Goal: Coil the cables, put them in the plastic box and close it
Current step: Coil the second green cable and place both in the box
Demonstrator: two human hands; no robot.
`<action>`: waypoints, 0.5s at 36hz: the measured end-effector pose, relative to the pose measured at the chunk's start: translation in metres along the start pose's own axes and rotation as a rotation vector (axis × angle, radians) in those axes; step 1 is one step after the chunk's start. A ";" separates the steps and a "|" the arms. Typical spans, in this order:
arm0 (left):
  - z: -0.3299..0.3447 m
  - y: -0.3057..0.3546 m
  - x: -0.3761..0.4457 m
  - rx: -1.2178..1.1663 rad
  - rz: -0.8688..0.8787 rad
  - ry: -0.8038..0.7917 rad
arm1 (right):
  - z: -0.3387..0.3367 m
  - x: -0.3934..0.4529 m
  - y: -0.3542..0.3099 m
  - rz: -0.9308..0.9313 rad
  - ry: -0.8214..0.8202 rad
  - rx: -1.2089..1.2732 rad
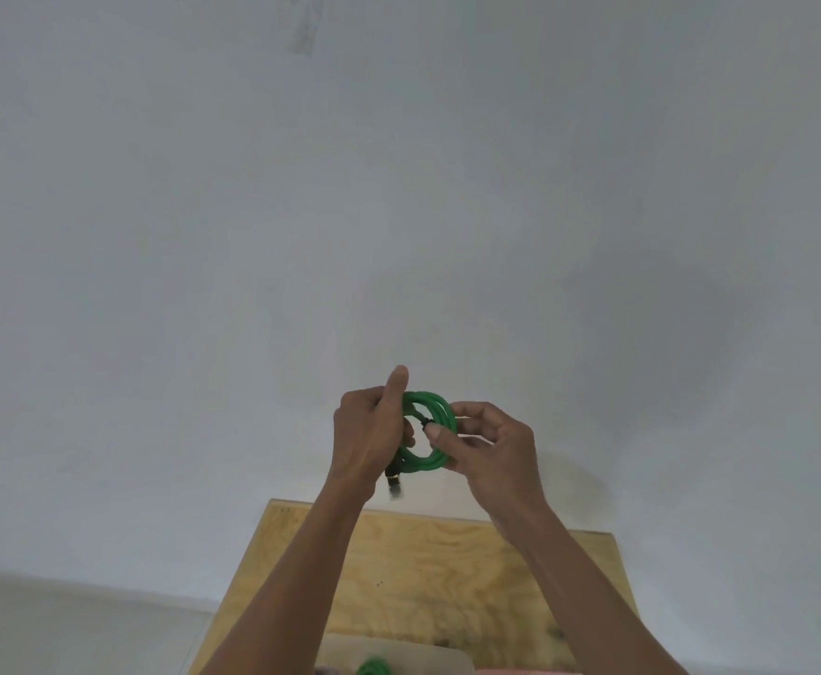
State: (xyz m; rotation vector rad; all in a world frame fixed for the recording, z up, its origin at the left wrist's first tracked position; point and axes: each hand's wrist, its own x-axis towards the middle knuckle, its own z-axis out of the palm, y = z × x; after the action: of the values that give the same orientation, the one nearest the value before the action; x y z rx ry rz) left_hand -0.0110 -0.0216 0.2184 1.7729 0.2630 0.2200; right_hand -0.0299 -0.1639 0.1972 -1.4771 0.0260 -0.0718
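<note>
I hold a green cable [432, 431] wound into a small coil, raised in front of the white wall. My left hand [369, 431] grips the coil's left side, thumb pointing up. My right hand [489, 443] pinches the coil's right side between thumb and fingers. A black and metal plug [394, 482] hangs from the coil's lower left, blurred. At the bottom edge, another bit of green cable [373, 667] lies in a pale container [447, 657], mostly out of view and partly hidden by my left forearm.
A light plywood table [447, 567] stands below my hands against a white wall [399, 187]. A pale floor strip [82, 626] shows at the lower left. A pinkish edge [520, 671] peeks in at the bottom.
</note>
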 end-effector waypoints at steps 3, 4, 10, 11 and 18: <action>-0.003 -0.006 0.001 -0.028 -0.032 -0.064 | 0.001 0.000 0.004 0.007 0.039 -0.002; -0.004 -0.009 0.002 -0.026 -0.035 -0.079 | 0.001 -0.001 0.005 0.011 0.045 -0.003; -0.011 -0.022 -0.001 -0.116 -0.088 -0.203 | 0.006 -0.003 0.013 0.040 0.073 0.015; -0.013 -0.023 -0.002 -0.109 -0.073 -0.223 | 0.006 -0.003 0.014 0.046 0.073 0.015; -0.022 -0.038 -0.001 0.042 0.034 -0.258 | 0.016 -0.004 0.023 0.062 -0.015 -0.110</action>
State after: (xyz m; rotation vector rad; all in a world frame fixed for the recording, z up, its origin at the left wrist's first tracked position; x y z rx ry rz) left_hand -0.0211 0.0067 0.1862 1.8263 0.0521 0.0091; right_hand -0.0326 -0.1460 0.1758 -1.5854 0.0650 -0.0089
